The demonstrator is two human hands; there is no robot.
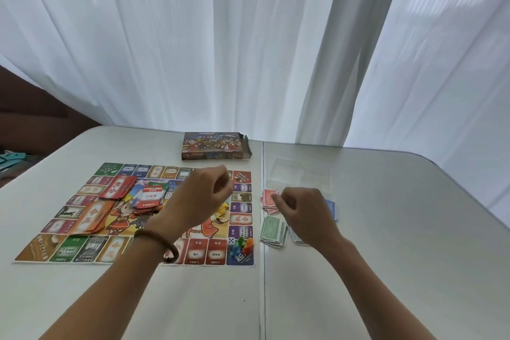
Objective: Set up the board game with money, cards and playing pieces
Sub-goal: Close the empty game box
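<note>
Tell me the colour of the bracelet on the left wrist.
The bracelet is dark brown, head view.

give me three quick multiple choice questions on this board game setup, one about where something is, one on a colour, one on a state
1. Where do the playing pieces stand on the board?
A its near right corner square; B its far left corner; C its middle.
2. What colour is the money stack lying just right of that corner?
A yellow; B green; C black.
3. How is the game box?
A sealed shut; B standing on end; C lying flat, right end flap open.
Answers: 1 A, the pieces cluster on the corner square beside a white die; 2 B, its notes are green; 3 C, the flap stands out at its right end.
</note>
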